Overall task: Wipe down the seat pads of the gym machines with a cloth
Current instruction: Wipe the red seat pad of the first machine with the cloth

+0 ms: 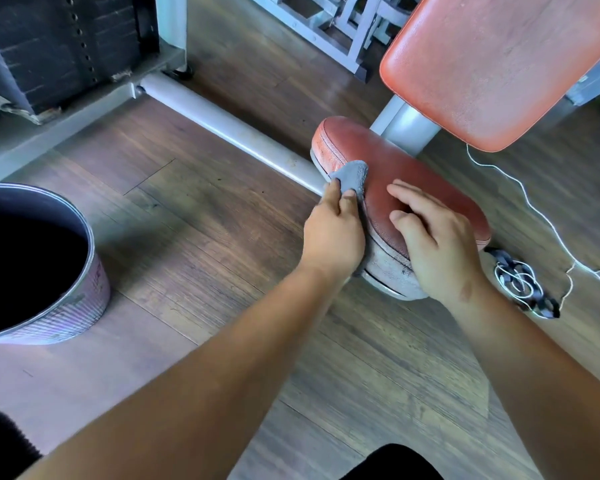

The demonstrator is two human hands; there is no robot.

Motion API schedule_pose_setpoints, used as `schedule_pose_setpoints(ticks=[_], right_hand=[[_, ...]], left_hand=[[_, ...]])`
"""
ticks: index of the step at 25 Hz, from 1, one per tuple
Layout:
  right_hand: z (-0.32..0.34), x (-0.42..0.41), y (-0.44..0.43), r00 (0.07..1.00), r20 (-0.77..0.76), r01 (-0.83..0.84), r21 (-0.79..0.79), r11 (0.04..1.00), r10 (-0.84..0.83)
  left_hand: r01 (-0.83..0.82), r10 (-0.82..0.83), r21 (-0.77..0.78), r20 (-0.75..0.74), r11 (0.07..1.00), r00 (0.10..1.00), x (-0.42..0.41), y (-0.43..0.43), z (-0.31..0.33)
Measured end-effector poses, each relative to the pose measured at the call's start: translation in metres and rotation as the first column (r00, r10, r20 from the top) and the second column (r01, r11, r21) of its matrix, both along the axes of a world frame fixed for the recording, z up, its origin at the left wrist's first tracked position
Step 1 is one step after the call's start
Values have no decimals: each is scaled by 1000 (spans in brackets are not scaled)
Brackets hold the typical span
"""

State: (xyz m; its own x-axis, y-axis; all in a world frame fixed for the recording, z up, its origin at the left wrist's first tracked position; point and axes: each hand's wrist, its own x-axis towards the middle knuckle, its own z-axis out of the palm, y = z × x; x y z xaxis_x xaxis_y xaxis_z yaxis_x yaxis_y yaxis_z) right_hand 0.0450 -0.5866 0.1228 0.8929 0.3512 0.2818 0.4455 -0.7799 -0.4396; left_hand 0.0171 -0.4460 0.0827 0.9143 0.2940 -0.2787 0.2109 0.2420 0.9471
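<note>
A red-brown seat pad [409,178] of a gym machine lies at centre right, with a larger red back pad [499,64] above it. My left hand [333,230] grips a grey cloth [352,176] and presses it against the pad's left side edge. Part of the cloth is hidden under that hand. My right hand [433,240] rests flat on top of the seat pad near its front end, fingers spread and relaxed, holding nothing.
A round bucket [66,306] with a dark inside stands on the wooden floor at left. A grey frame tube [229,129] runs from the weight stack [59,46] to the seat. A white cable and dark strap [520,282] lie on the floor to the right.
</note>
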Motion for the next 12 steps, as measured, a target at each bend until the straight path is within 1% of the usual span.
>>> schedule_pose_setpoints(ticks=[3, 5, 7, 9, 11, 12], right_hand=[[-1, 0, -1, 1000, -1, -9, 8, 1000, 9], [-2, 0, -2, 1000, 4, -16, 11, 1000, 16], [-3, 2, -2, 1000, 1, -15, 19, 1000, 15], [-3, 2, -2, 1000, 0, -18, 26, 999, 18], [-2, 2, -3, 1000, 4, -22, 36, 999, 22], [-2, 2, -3, 1000, 2, -25, 41, 999, 25]], left_hand=[[2, -2, -4, -40, 1000, 999, 25, 9, -8], [-3, 1, -46, -33, 999, 999, 4, 0, -8], [19, -18, -27, 1, 999, 1000, -16, -8, -4], [26, -28, 65, 21, 998, 999, -8, -6, -1], [38, -35, 229, -15, 973, 999, 30, 9, 0], [15, 0, 269, -54, 963, 999, 53, 19, -1]])
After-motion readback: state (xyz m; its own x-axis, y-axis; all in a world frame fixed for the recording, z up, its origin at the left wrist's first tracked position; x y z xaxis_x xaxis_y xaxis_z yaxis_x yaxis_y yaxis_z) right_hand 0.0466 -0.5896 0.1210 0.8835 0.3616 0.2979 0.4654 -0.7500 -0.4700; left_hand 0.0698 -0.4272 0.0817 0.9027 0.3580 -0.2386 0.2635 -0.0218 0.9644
